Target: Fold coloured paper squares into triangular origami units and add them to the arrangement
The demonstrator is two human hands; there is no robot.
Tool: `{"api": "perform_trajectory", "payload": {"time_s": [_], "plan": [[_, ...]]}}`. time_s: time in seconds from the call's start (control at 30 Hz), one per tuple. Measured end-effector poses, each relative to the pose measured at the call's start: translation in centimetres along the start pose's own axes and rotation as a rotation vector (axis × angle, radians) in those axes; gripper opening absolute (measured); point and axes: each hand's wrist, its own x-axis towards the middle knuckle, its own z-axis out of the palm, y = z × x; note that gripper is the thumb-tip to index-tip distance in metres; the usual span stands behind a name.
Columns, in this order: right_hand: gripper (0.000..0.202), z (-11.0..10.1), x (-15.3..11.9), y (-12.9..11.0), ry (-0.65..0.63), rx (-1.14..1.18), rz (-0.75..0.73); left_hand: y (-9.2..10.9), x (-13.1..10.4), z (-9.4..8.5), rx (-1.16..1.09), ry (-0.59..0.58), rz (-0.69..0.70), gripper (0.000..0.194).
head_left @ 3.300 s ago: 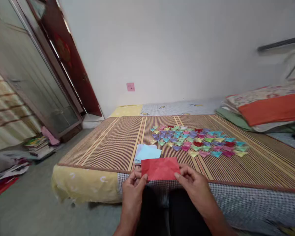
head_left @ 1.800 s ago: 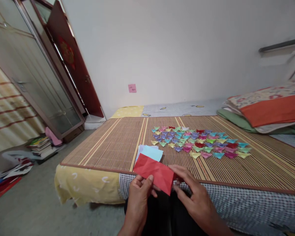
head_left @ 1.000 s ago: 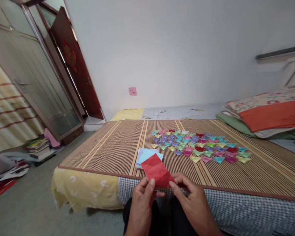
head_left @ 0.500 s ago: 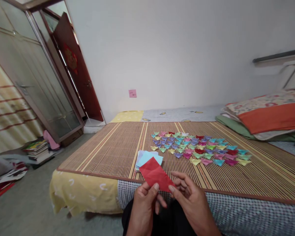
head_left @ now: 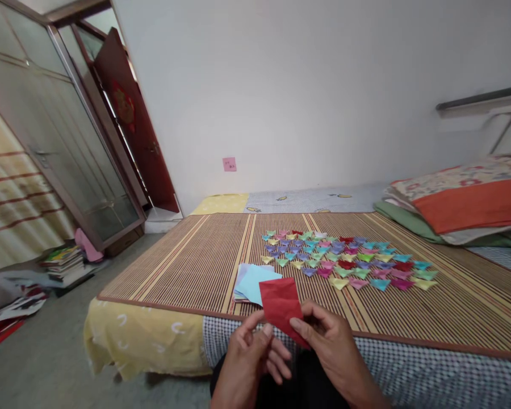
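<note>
A red sheet of paper [head_left: 282,305], with faint creases, is upright over the bed's near edge. My right hand [head_left: 330,335] pinches its lower right side between thumb and fingers. At the sheet's lower left is my left hand [head_left: 258,355], its fingers apart and the index fingertip close to the paper; whether it touches cannot be made out. Just behind lies a stack of square papers [head_left: 253,279], light blue on top. Rows of small folded paper pieces [head_left: 340,258] in many colours cover the mat to the right.
A striped mat [head_left: 187,255] lies on the bed. Folded bedding [head_left: 468,196] is at the far right. Books [head_left: 62,258] sit on the floor at the left, near a glass-panelled door [head_left: 89,136]. A pink note [head_left: 229,164] is on the wall.
The red paper has turned more upright and moved slightly right. My left hand has let go of its lower edge, with its fingers now spread, while my right hand keeps its pinch.
</note>
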Motion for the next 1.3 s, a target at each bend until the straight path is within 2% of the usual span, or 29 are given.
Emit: {"api": "perform_trajectory", "payload": {"time_s": [0.07, 0.13, 0.2, 0.27, 0.3, 0.4, 0.5, 0.6, 0.7, 0.73, 0.8, 0.97, 1.1, 1.17, 1.23, 1.3], "plan": [[0.024, -0.1, 0.0, -0.1, -0.041, -0.036, -0.023, 0.3, -0.4, 0.0, -0.066, -0.095, -0.068, 0.051], [0.023, -0.2, 0.0, -0.6, -0.103, -0.084, -0.076, 0.6, -0.6, 0.0, -0.101, -0.142, -0.070, 0.044], [0.021, -0.6, 0.1, -1.1, -0.135, -0.157, -0.130, 0.7, -0.6, 0.0, -0.115, -0.126, -0.030, 0.041], [0.013, -1.0, 0.1, -1.5, -0.102, -0.255, -0.168, 0.5, -0.3, -0.1, -0.088, -0.084, 0.022, 0.046], [0.016, -1.2, 0.1, -1.7, -0.067, -0.306, -0.188, 0.4, -0.1, -0.2, -0.056, -0.064, 0.044, 0.050], [0.048, -1.4, -0.3, -1.9, 0.002, -0.431, -0.330, 0.1, 0.4, -0.4, 0.063, -0.023, 0.103, 0.057], [0.063, -1.1, -0.7, -2.2, 0.045, -0.519, -0.505, 0.3, 0.4, -0.4, 0.221, -0.001, 0.200, 0.052], [0.072, -0.7, -0.6, -3.0, 0.053, -0.611, -0.600, 0.7, 0.1, -0.6, 0.440, 0.013, 0.292, 0.045], [0.046, -0.6, -0.1, -3.9, -0.096, -0.680, -0.710, 0.7, -0.2, -1.3, 0.555, 0.039, 0.357, 0.046], [0.037, -0.6, 0.0, -4.1, -0.142, -0.685, -0.746, 0.7, -0.3, -1.5, 0.542, 0.044, 0.365, 0.048], [0.032, -0.5, 0.0, -4.1, -0.195, -0.684, -0.790, 0.7, -0.3, -1.8, 0.457, 0.065, 0.346, 0.054], [0.029, 0.2, -0.6, -3.0, -0.138, -0.728, -0.828, 0.6, 0.0, -1.5, 0.206, 0.231, 0.301, 0.051], [0.024, 0.7, -1.3, -1.8, -0.056, -0.667, -0.796, 0.7, 0.0, -1.1, 0.003, 0.238, 0.273, 0.070], [0.020, 0.8, -1.5, -1.4, -0.027, -0.637, -0.732, 0.8, 0.0, -1.1, -0.060, 0.212, 0.224, 0.059], [0.015, 0.8, -1.6, -1.3, -0.004, -0.600, -0.617, 0.7, -0.2, -1.2, -0.090, 0.202, 0.162, 0.044], [0.014, 0.9, -1.7, -1.5, 0.007, -0.551, -0.487, 0.5, -0.3, -1.3, -0.100, 0.213, 0.143, 0.037]]}}
